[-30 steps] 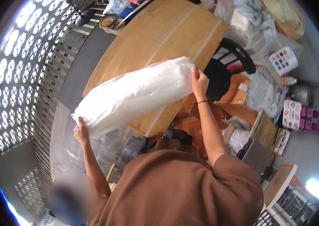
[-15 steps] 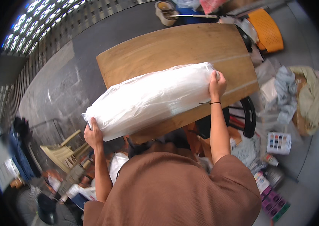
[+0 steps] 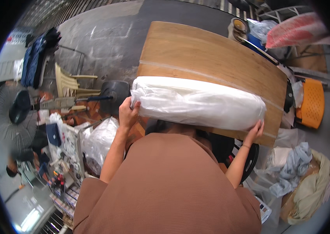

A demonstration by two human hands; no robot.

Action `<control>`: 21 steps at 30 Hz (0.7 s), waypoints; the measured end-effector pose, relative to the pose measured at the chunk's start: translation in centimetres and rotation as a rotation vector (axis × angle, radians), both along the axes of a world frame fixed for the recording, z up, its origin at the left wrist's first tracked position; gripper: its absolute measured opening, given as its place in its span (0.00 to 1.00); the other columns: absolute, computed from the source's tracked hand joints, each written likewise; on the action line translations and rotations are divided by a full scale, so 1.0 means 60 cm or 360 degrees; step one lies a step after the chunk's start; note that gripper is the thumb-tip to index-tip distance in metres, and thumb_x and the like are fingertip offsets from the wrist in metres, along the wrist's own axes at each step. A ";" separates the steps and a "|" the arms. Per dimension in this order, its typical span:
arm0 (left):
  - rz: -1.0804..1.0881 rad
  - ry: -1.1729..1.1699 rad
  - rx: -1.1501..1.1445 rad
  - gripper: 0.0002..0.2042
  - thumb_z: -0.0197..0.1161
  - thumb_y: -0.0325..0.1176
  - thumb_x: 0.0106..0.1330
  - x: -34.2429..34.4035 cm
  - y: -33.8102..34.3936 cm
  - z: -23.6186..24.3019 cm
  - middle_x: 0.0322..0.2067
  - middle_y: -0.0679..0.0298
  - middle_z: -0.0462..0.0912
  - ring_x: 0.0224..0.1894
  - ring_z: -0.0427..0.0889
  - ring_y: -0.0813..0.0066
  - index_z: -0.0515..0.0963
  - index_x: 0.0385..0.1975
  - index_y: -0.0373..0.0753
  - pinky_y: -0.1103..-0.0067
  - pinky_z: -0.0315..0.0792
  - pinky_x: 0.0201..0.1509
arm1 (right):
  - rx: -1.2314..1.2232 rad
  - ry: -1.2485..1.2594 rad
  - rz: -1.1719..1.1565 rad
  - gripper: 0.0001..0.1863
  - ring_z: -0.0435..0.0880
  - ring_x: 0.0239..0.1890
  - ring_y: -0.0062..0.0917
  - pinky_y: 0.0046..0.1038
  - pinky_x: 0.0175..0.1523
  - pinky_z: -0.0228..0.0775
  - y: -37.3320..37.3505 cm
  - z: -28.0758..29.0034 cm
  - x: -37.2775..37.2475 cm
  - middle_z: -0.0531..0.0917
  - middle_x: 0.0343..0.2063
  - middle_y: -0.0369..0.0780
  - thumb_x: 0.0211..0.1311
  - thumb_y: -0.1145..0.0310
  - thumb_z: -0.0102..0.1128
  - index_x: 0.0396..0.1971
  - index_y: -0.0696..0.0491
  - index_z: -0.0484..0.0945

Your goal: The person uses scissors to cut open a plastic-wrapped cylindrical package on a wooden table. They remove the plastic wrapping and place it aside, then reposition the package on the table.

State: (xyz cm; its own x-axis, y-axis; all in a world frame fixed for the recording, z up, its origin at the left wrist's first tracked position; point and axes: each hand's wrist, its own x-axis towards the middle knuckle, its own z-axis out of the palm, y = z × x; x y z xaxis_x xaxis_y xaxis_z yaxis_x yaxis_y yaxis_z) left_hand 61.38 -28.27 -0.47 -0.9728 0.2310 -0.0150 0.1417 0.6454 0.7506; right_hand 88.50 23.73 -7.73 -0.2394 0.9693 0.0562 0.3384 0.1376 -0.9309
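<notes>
A long white roll [image 3: 200, 102] in a loose, clear plastic wrapper lies crosswise along the near part of a wooden tabletop [image 3: 207, 50]. My left hand [image 3: 129, 112] grips the roll's left end, its fingers closed on the plastic just off the table's left edge. At the opposite end my right hand [image 3: 255, 133] pinches the lower right corner of the wrapper. What is inside the wrapping shows only as a white bulk. Both forearms reach forward from my brown top.
A standing fan [image 3: 15, 111] and a beige plastic chair [image 3: 68, 82] are at left. Stuffed clear plastic bags [image 3: 101, 142] sit near my left arm. An orange chair [image 3: 311, 103] and a box of cloths [image 3: 309, 187] stand at right.
The roll has turned from slanting up to the right to slanting slightly down to the right, and now rests closer to me on the table. Both hands still hold its ends.
</notes>
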 end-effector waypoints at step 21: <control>-0.0257 0.0291 0.0058 0.06 0.67 0.20 0.60 0.031 -0.021 0.107 0.43 0.59 0.87 0.37 0.87 0.60 0.83 0.36 0.32 0.72 0.80 0.41 | 0.0378 -0.0727 0.1995 0.14 0.80 0.33 0.33 0.36 0.47 0.69 -0.255 0.225 -0.224 0.84 0.30 0.41 0.60 0.65 0.65 0.44 0.53 0.86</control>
